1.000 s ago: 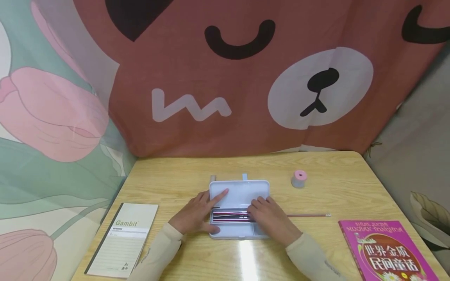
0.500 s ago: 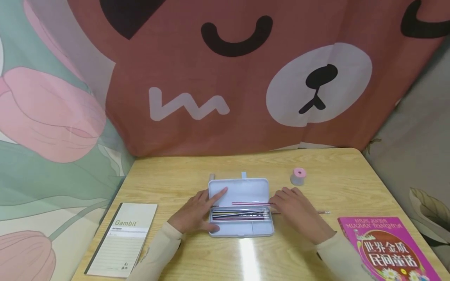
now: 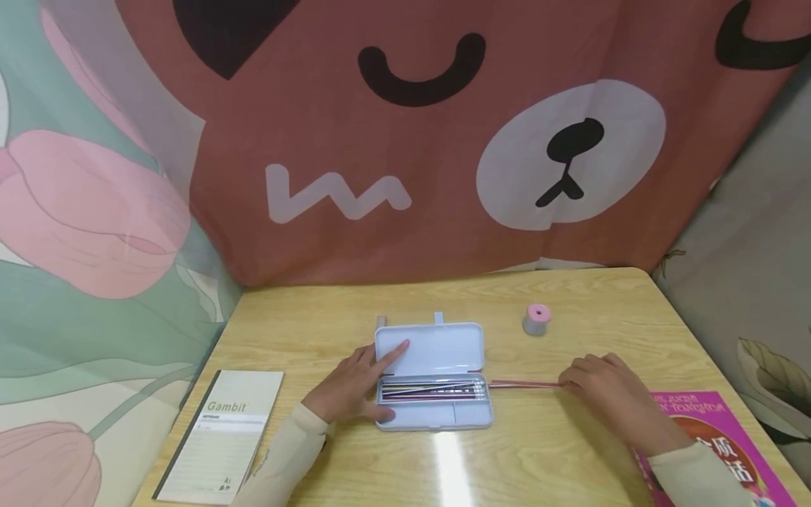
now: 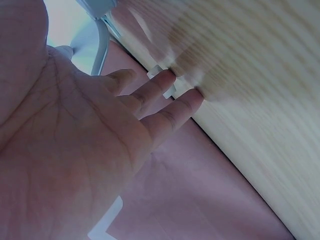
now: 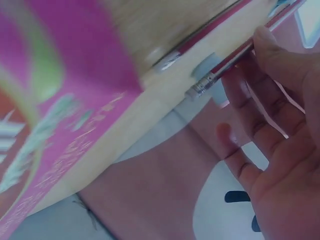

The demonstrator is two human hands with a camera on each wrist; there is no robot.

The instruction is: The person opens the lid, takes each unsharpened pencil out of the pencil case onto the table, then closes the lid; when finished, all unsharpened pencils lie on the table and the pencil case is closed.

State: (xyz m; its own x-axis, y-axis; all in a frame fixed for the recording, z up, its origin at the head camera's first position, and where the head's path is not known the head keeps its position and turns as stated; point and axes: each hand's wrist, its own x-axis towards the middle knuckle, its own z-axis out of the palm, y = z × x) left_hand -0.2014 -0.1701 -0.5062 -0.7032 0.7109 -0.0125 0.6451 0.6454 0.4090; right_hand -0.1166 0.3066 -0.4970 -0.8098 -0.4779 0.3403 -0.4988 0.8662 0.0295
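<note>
A pale blue pencil case lies open mid-table with several pencils in its rear compartment. My left hand rests at its left end, index finger on the inner lid and thumb on the front tray. In the left wrist view, other fingertips of that hand touch the tabletop. To the right of the case, my right hand pinches a red-striped pencil between thumb and fingers, near its eraser end. A second red pencil lies on the table alongside; the two nearly overlap in the head view.
A pink-topped round container stands behind on the right. At left lies a Gambit notebook. My right forearm partly covers a magenta book. Behind the case sits a small greyish block. A bear-print curtain hangs beyond the table.
My right hand has taken a red-striped pencil out of the case and carried it right, beside the one on the table. My left hand has stayed on the case.
</note>
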